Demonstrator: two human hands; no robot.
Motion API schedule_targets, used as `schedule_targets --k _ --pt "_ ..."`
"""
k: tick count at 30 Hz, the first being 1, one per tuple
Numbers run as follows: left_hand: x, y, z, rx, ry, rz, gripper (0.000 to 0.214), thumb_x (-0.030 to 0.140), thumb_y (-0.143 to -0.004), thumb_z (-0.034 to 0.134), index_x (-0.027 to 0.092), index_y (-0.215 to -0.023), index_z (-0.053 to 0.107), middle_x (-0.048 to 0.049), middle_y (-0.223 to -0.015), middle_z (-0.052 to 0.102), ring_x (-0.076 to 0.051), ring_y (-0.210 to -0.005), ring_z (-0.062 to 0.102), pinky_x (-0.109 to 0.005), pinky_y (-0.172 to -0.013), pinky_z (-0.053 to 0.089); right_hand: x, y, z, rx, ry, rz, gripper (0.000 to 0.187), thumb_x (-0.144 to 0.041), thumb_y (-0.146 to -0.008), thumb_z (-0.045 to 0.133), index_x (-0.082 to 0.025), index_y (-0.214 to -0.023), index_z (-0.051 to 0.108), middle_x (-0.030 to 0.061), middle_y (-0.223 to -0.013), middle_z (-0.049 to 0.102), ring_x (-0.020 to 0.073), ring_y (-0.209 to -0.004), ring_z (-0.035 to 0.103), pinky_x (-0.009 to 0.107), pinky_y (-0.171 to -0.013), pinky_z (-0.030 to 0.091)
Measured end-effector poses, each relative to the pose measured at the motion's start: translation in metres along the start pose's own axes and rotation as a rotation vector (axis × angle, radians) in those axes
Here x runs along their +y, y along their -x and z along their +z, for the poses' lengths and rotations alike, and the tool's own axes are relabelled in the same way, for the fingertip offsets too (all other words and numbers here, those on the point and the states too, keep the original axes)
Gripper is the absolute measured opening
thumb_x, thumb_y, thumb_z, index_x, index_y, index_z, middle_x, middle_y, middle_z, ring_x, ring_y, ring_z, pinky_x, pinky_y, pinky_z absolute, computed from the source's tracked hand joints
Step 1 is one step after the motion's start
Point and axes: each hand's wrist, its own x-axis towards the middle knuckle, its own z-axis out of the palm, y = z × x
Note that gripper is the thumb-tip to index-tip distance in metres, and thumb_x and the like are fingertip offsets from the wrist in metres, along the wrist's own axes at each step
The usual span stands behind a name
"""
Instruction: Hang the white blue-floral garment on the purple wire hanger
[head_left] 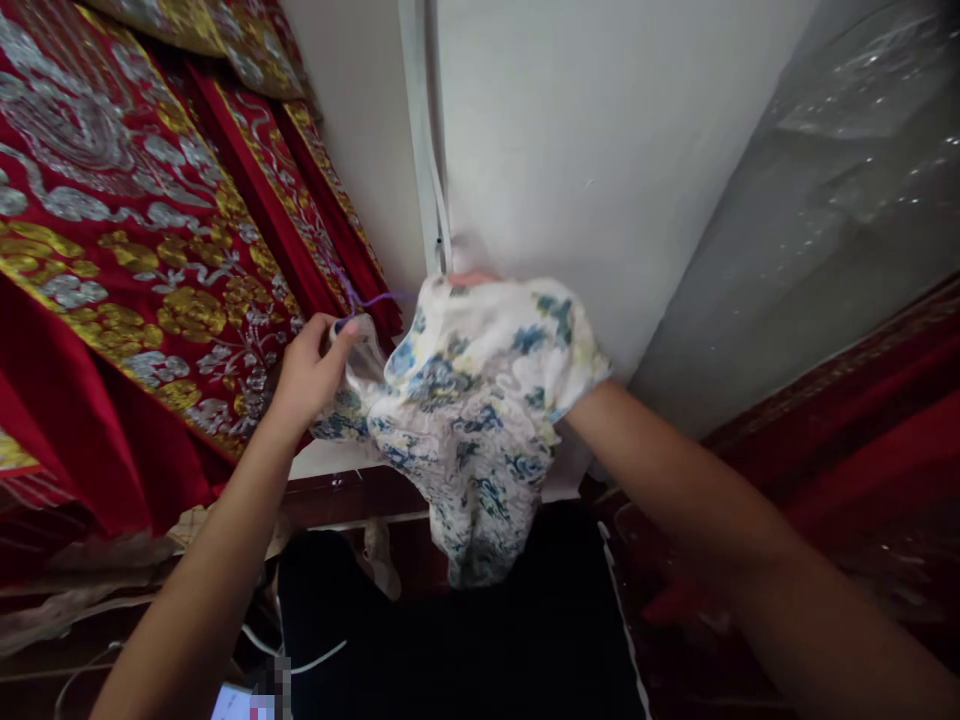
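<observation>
A short-sleeved top [480, 410], white with blue and green flowers, hangs crumpled in front of me. My left hand [311, 365] pinches its pale edge on the left, thumb and fingers pressed together. A thin purple strand [360, 298] runs beside those fingers toward the top's neck. My right forearm goes into the right sleeve, and part of my right hand [474, 279] shows at the neck opening. Cloth covers most of that hand, so its fingers cannot be made out. The lower part of the top drapes over my dark-clothed lap.
Red cloth [172, 230] with gold and silver embroidery hangs at the left. Ahead stands a white wall [585, 150] with a cable [435, 150] running down it. Clear plastic sheeting [847, 170] is at the right. A lit screen [232, 703] shows at the bottom left.
</observation>
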Motion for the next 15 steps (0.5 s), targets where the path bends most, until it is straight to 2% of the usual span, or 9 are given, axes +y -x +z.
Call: schedule_targets --k 3,4,5,6,8,9,11,13,15 --pt "0.003 0.019 -0.002 0.011 0.021 0.007 0.024 0.039 -0.093 0.059 0.017 -0.082 0.06 0.0007 -0.072 0.057 -0.013 -0.067 0.051 -0.024 -0.064 0.038 -0.004 0.018 0.024 -0.573 -0.02 0.157 0.021 -0.028 -0.088 0.06 -0.015 -0.099 0.073 0.0011 -0.092 0.074 0.0117 -0.076 0.065 0.024 -0.068 0.053" --pt "0.007 0.028 -0.001 0.005 0.07 0.024 0.024 0.038 -0.094 0.057 0.017 -0.083 0.06 0.0002 -0.073 0.057 -0.014 -0.068 0.052 -0.025 -0.065 0.039 -0.003 0.024 0.03 -0.711 0.04 0.168 0.023 -0.035 -0.09 0.06 -0.016 -0.091 0.073 0.0008 -0.084 0.072 0.0117 -0.071 0.063 0.023 -0.064 0.051" --pt "0.012 0.037 0.001 -0.013 0.13 0.044 0.024 0.038 -0.095 0.055 0.017 -0.085 0.06 -0.0006 -0.075 0.059 -0.014 -0.07 0.054 -0.025 -0.066 0.041 -0.001 0.03 0.033 -0.75 0.146 0.137 0.027 -0.039 -0.091 0.059 -0.017 -0.087 0.073 0.001 -0.078 0.071 0.0123 -0.069 0.063 0.024 -0.063 0.051" --pt "0.019 0.046 0.003 -0.041 0.191 0.071 0.024 0.038 -0.097 0.053 0.017 -0.088 0.061 -0.0015 -0.078 0.06 -0.015 -0.073 0.056 -0.025 -0.069 0.042 0.002 0.036 0.035 -0.698 0.284 0.071 0.027 -0.041 -0.092 0.059 -0.018 -0.089 0.073 0.0023 -0.08 0.071 0.014 -0.074 0.064 0.026 -0.068 0.052" --pt "0.037 0.063 0.007 -0.109 0.296 0.148 0.027 0.038 -0.1 0.046 0.017 -0.094 0.062 -0.0033 -0.082 0.062 -0.016 -0.078 0.059 -0.027 -0.073 0.044 0.011 0.047 0.036 -0.449 0.552 -0.115 0.026 -0.035 -0.09 0.061 -0.02 -0.11 0.07 0.0066 -0.102 0.071 0.0198 -0.097 0.065 0.034 -0.088 0.051" --pt "0.047 0.07 0.01 -0.132 0.345 0.182 0.03 0.04 -0.101 0.043 0.018 -0.096 0.063 -0.0043 -0.084 0.063 -0.017 -0.081 0.06 -0.028 -0.076 0.045 0.018 0.052 0.037 -0.353 0.64 -0.201 0.038 -0.031 -0.088 0.063 -0.02 -0.124 0.063 0.0093 -0.116 0.068 0.0229 -0.11 0.062 0.038 -0.097 0.049" --pt "0.067 0.08 0.016 -0.127 0.478 0.212 0.039 0.044 -0.102 0.037 0.018 -0.095 0.065 -0.0068 -0.088 0.064 -0.019 -0.086 0.061 -0.032 -0.082 0.047 0.033 0.065 0.041 -0.332 0.725 -0.343 0.071 -0.029 -0.081 0.069 -0.019 -0.146 0.042 0.0143 -0.144 0.05 0.0289 -0.135 0.046 0.047 -0.111 0.038" --pt "0.087 0.086 0.024 -0.105 0.666 0.172 0.048 0.046 -0.103 0.029 0.018 -0.091 0.066 -0.0095 -0.094 0.065 -0.022 -0.095 0.061 -0.038 -0.092 0.047 0.05 0.079 0.047 -0.332 0.74 -0.418 0.095 -0.032 -0.076 0.074 -0.019 -0.154 0.022 0.0171 -0.155 0.035 0.0332 -0.145 0.031 0.053 -0.117 0.028" --pt "0.104 0.091 0.033 -0.111 0.826 0.099 0.048 0.045 -0.103 0.027 0.02 -0.088 0.066 -0.0114 -0.104 0.064 -0.025 -0.107 0.059 -0.043 -0.102 0.043 0.066 0.09 0.053 -0.214 0.744 -0.413 0.101 -0.037 -0.073 0.075 -0.023 -0.154 0.017 0.016 -0.151 0.04 0.0352 -0.143 0.034 0.056 -0.116 0.029"
